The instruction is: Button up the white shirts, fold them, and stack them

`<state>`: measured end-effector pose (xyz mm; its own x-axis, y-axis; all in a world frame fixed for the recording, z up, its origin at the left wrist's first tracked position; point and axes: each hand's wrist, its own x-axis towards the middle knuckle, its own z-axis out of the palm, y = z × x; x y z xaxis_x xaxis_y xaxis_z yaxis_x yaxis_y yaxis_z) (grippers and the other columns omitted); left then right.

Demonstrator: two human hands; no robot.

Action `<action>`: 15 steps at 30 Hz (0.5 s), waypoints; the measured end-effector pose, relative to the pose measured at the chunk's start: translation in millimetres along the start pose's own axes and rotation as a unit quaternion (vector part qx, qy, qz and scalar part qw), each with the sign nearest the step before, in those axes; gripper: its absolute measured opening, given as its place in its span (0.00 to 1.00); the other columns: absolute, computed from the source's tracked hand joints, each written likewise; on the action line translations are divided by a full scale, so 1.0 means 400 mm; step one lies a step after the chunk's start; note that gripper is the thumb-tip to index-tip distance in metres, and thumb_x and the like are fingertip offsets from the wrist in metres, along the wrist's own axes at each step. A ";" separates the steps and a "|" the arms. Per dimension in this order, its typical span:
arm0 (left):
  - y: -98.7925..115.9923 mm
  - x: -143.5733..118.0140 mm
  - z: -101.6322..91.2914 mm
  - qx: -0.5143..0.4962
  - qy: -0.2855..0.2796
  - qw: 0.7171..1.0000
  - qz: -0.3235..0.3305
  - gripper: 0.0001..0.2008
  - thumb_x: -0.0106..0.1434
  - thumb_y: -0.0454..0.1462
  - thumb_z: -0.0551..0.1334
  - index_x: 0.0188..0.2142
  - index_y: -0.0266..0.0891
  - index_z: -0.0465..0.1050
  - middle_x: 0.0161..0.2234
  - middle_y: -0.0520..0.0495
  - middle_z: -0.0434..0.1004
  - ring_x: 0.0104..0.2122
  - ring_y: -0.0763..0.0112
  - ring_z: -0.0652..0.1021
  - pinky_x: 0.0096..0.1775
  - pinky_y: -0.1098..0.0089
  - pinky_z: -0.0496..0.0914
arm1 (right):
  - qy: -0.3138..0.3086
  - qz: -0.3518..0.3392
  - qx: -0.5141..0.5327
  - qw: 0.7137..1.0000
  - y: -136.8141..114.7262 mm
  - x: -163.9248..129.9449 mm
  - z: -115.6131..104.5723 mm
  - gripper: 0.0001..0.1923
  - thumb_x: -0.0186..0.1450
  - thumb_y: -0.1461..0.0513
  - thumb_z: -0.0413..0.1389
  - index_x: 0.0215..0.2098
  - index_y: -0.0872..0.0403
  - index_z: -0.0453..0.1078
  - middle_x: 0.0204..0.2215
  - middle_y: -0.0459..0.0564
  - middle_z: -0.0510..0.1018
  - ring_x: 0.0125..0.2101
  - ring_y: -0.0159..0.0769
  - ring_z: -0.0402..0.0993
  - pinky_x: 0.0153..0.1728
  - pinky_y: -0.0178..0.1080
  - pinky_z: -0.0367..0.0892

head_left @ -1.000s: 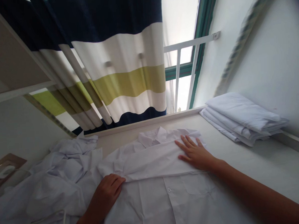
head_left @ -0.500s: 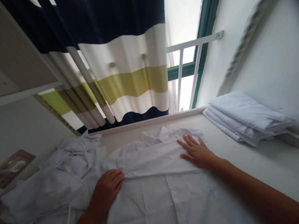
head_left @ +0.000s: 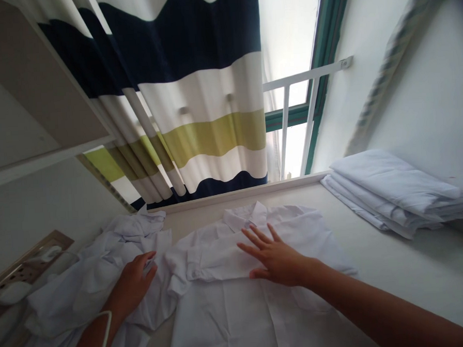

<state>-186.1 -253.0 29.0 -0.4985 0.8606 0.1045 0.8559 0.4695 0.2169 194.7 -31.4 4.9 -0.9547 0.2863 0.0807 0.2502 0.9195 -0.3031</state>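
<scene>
A white button-up shirt lies face up on the table, collar toward the window, with a sleeve folded across its chest. My right hand rests flat on that folded sleeve near the shirt's middle, fingers spread. My left hand lies on the shirt's left edge, beside a rumpled heap of white garments, fingers loosely extended and holding nothing.
A neat stack of folded white shirts sits at the right by the wall. The pale table runs to a window sill. A striped curtain hangs behind. A wall socket panel with a white cable is at the left.
My right hand slid left from the shirt's right shoulder to its middle. My left hand moved left, off the sleeve fold toward the rumpled heap.
</scene>
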 end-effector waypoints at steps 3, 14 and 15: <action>-0.053 0.032 0.009 -0.020 -0.117 0.993 -0.019 0.30 0.66 0.49 0.51 0.62 0.34 0.64 0.53 0.36 0.76 0.51 0.54 0.77 0.55 0.58 0.68 | -0.044 -0.071 0.058 0.995 -0.086 0.071 0.020 0.43 0.67 0.35 0.43 0.73 0.44 0.45 0.74 0.57 0.37 0.72 0.57 0.29 0.64 0.71 0.26; -0.165 -0.040 -0.107 0.097 -0.155 0.980 -0.080 0.32 0.51 0.50 0.65 0.54 0.39 0.72 0.41 0.42 0.79 0.43 0.50 0.78 0.46 0.59 0.69 | -0.060 -0.129 0.133 0.981 -0.128 0.126 0.111 0.43 0.67 0.34 0.40 0.73 0.43 0.47 0.73 0.58 0.43 0.72 0.60 0.32 0.63 0.72 0.23; -0.175 -0.051 -0.116 0.086 -0.166 0.978 -0.092 0.28 0.51 0.51 0.65 0.49 0.39 0.75 0.37 0.44 0.79 0.41 0.51 0.79 0.43 0.60 0.69 | -0.057 -0.131 0.134 0.981 -0.127 0.125 0.111 0.42 0.67 0.34 0.40 0.73 0.43 0.47 0.73 0.58 0.43 0.72 0.60 0.32 0.63 0.73 0.23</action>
<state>-242.2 -312.6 56.9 -0.5991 0.7614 -0.2479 0.7803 0.6246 0.0328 127.3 -75.7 -17.9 -0.9962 0.0026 0.0867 -0.0436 0.8489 -0.5267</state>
